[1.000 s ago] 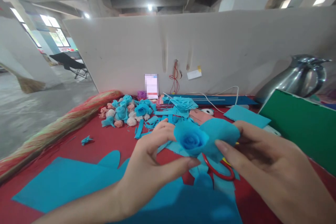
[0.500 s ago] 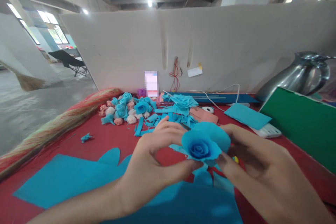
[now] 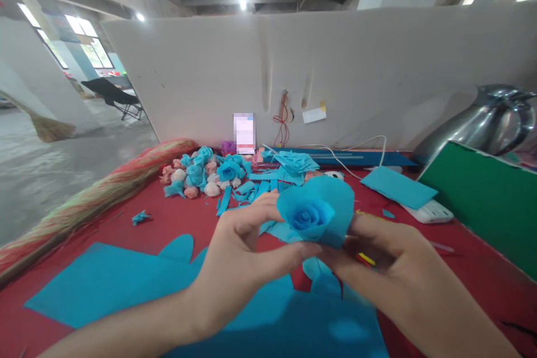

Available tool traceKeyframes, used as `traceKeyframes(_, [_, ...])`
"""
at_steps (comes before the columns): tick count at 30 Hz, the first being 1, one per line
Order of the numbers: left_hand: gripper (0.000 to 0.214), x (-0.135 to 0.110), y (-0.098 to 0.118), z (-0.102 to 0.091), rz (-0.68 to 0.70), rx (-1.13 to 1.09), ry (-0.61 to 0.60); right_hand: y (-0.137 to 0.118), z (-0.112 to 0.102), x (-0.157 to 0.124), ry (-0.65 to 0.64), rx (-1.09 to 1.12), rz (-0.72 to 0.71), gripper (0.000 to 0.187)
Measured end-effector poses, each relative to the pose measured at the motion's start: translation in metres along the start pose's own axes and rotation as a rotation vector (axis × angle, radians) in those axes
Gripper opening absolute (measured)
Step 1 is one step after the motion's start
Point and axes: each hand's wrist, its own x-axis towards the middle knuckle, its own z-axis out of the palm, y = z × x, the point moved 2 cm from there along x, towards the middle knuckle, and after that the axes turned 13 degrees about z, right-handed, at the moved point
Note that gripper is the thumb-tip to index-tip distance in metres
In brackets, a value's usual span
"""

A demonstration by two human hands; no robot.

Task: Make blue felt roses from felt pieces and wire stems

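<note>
A blue paper rose (image 3: pixel 308 215) with a tightly curled centre and wide outer petals is held up in front of me. My left hand (image 3: pixel 255 251) grips its left side and base between thumb and fingers. From the right, my right hand (image 3: pixel 386 263) pinches the same rose low down, its thumb close to the left thumb. Something yellow (image 3: pixel 366 259) shows by the right fingers, too covered to name. Below the hands lie large blue paper sheets (image 3: pixel 260 319) and cut blue petals (image 3: pixel 316 269).
Finished paper flowers (image 3: pixel 201 173) in blue, pink and white are heaped at the back left. Blue scraps (image 3: pixel 251 190) lie beside them. A blurred phone screen (image 3: pixel 244 133) leans at the wall. To the right are a green board (image 3: pixel 486 207) and a steel jug (image 3: pixel 474 123).
Both hands have moved the rose slightly up and left, and its outer petal now stands more upright behind the centre. The view has shifted a little.
</note>
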Motion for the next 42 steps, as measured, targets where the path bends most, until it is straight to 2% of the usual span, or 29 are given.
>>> traceKeyframes(3, [0.004,-0.002,-0.002,0.0,-0.038,-0.059,0.02,0.002,0.005,0.002,-0.092,0.094,0.032,0.016])
traceKeyframes(8, [0.007,-0.006,0.0,0.0,-0.084,-0.205,-0.006,-0.001,0.01,0.003,-0.02,0.216,-0.045,0.015])
traceKeyframes(11, [0.011,-0.006,0.001,0.0,-0.098,-0.285,-0.024,-0.002,0.009,0.003,0.044,0.213,-0.013,0.022])
traceKeyframes(17, [0.01,-0.006,-0.002,-0.001,-0.074,-0.315,0.014,-0.002,0.009,0.001,-0.042,0.178,-0.002,0.014])
traceKeyframes(22, [0.04,-0.008,0.0,-0.003,-0.009,-0.268,0.059,0.004,0.011,0.0,-0.072,0.24,0.003,0.016])
traceKeyframes(24, [0.045,-0.009,0.001,-0.004,0.02,-0.212,0.045,0.005,0.012,-0.001,-0.081,0.265,-0.01,0.015])
traceKeyframes(26, [0.038,-0.008,0.002,-0.005,0.015,-0.143,0.027,0.004,0.013,-0.001,-0.091,0.276,-0.011,0.014])
traceKeyframes(31, [0.003,-0.006,0.003,-0.006,0.039,-0.018,-0.032,0.004,0.015,-0.001,-0.147,0.372,0.031,0.011])
traceKeyframes(37, [0.006,-0.009,0.004,-0.008,0.058,-0.005,-0.051,0.006,0.013,-0.001,-0.148,0.36,0.02,0.014])
traceKeyframes(42, [0.011,-0.01,0.001,-0.01,0.067,-0.012,-0.038,0.006,0.012,0.0,-0.092,0.33,0.06,0.011])
